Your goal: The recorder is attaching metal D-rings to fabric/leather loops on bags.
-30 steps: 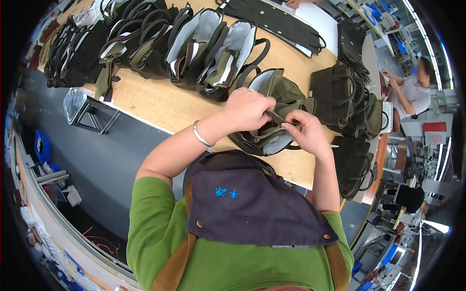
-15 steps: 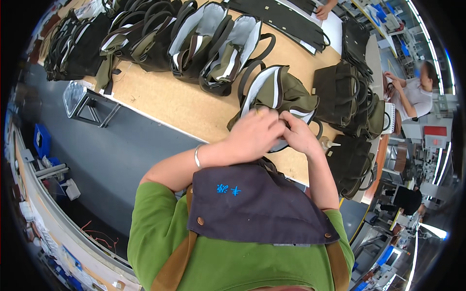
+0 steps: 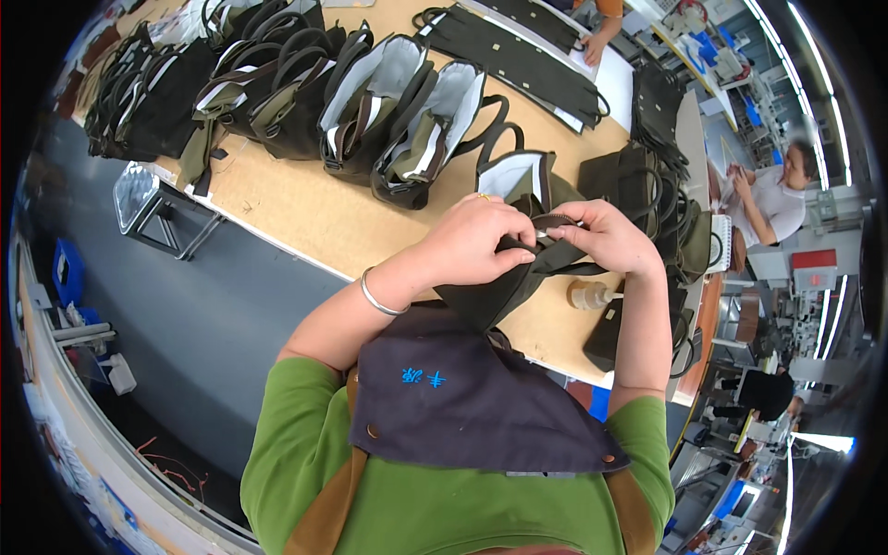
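Note:
Between my hands, at the table's near edge, a dark olive handbag is tilted toward me, its pale grey lining showing beyond my fingers. My left hand, with a ring and a silver bracelet on its arm, pinches the bag's top edge with thumb and fingers. On the other side my right hand grips the end of a brown zipper at the bag's opening. A dark strap runs below the right hand. What lies under my fingertips is partly hidden.
Several handbags with pale linings stand in a row at the left and back. More dark bags stack at the right, near a small bottle. Flat dark panels lie at the back, by another person's hand. A stool stands left.
The bag has been tipped toward me, so its dark outside now shows. My right hand has moved right, spreading from the left, and the zipper has come into view. The bottle is less hidden.

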Demonstrator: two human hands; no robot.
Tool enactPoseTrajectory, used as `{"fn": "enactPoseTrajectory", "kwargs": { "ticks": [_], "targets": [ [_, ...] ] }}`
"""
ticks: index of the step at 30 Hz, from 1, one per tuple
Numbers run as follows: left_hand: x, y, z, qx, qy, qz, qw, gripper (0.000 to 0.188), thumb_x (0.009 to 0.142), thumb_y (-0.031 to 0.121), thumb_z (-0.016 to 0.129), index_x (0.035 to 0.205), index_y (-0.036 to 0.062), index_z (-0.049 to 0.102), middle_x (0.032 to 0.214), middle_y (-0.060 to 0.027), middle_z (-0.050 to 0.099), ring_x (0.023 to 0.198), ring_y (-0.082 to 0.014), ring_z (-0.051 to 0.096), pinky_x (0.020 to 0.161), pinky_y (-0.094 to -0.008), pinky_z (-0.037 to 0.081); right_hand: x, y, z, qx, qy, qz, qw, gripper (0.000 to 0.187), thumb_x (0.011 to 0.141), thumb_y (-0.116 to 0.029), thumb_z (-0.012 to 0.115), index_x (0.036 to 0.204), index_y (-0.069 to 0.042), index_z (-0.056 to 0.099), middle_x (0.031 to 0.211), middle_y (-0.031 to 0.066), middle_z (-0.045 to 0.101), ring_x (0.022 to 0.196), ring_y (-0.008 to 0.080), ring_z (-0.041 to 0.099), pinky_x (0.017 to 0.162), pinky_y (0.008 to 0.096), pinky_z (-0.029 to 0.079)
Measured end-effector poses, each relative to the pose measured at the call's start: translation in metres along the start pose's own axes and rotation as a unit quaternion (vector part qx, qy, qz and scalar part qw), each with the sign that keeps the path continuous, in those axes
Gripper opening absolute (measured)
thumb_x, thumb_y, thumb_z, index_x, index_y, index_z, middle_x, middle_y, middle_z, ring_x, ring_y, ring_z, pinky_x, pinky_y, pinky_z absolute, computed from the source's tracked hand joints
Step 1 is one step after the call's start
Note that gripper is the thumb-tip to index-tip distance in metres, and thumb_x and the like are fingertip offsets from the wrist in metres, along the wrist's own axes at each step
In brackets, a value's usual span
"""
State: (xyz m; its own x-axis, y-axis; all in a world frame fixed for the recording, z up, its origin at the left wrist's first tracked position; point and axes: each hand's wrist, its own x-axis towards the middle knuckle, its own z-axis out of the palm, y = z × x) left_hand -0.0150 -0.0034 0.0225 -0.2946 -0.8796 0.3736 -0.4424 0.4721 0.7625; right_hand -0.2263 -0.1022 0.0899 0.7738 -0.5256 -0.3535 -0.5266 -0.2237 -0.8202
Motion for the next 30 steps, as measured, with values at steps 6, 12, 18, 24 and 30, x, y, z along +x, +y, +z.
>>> {"fn": "enactPoseTrajectory", "kwargs": {
  "ticks": [6, 12, 18, 24, 30],
  "targets": [
    [0.002, -0.010, 0.008, -0.065, 0.046, -0.040, 0.996, 0.014, 0.078, 0.015, 0.077, 0.084, 0.0080, 0.067, 0.082, -0.0047, 0.062, 0.080, -0.0261, 0.062, 0.073, -0.0378, 0.048, 0.018, 0.020, -0.011, -0.026, -0.051, 0.050, 0.997, 0.019, 0.093, -0.002, 0.056, 0.109, 0.001, 0.067, 0.088, -0.0009, 0.066, 0.082, 0.0057, 0.054, 0.078, 0.0247, 0.047],
    [0.000, -0.013, 0.008, -0.032, 0.054, -0.048, 0.997, 0.015, 0.080, 0.017, 0.075, 0.087, 0.0086, 0.065, 0.085, -0.0052, 0.062, 0.078, -0.0281, 0.061, 0.070, -0.0393, 0.048, 0.029, 0.019, -0.019, 0.043, -0.108, 0.064, 0.991, 0.026, 0.091, 0.002, 0.053, 0.114, 0.002, 0.067, 0.098, 0.0013, 0.070, 0.091, 0.0061, 0.059, 0.086, 0.0239, 0.048],
    [-0.001, -0.015, 0.010, -0.008, 0.045, -0.052, 0.998, 0.017, 0.081, 0.021, 0.074, 0.089, 0.0091, 0.064, 0.085, -0.0059, 0.063, 0.078, -0.0290, 0.061, 0.070, -0.0403, 0.047, 0.032, 0.014, -0.020, 0.023, -0.119, 0.092, 0.988, 0.027, 0.090, 0.004, 0.053, 0.112, 0.002, 0.068, 0.095, 0.0005, 0.070, 0.085, 0.0064, 0.059, 0.081, 0.0239, 0.050],
    [-0.002, -0.017, 0.012, -0.035, 0.053, -0.037, 0.997, 0.017, 0.080, 0.019, 0.076, 0.087, 0.0090, 0.065, 0.082, -0.0064, 0.061, 0.074, -0.0283, 0.060, 0.067, -0.0392, 0.046, 0.034, 0.022, -0.022, 0.006, -0.119, 0.083, 0.989, 0.022, 0.088, -0.002, 0.062, 0.107, 0.003, 0.070, 0.090, 0.0004, 0.070, 0.083, 0.0050, 0.058, 0.079, 0.0229, 0.049],
    [-0.001, -0.015, 0.010, -0.059, 0.049, -0.034, 0.996, 0.015, 0.078, 0.018, 0.077, 0.082, 0.0089, 0.066, 0.079, -0.0061, 0.060, 0.069, -0.0268, 0.058, 0.064, -0.0386, 0.044, 0.035, 0.008, -0.017, 0.032, -0.091, 0.149, 0.984, 0.013, 0.086, -0.010, 0.070, 0.092, 0.000, 0.074, 0.072, -0.0060, 0.064, 0.061, -0.0007, 0.048, 0.052, 0.0184, 0.037]
  ]
}}
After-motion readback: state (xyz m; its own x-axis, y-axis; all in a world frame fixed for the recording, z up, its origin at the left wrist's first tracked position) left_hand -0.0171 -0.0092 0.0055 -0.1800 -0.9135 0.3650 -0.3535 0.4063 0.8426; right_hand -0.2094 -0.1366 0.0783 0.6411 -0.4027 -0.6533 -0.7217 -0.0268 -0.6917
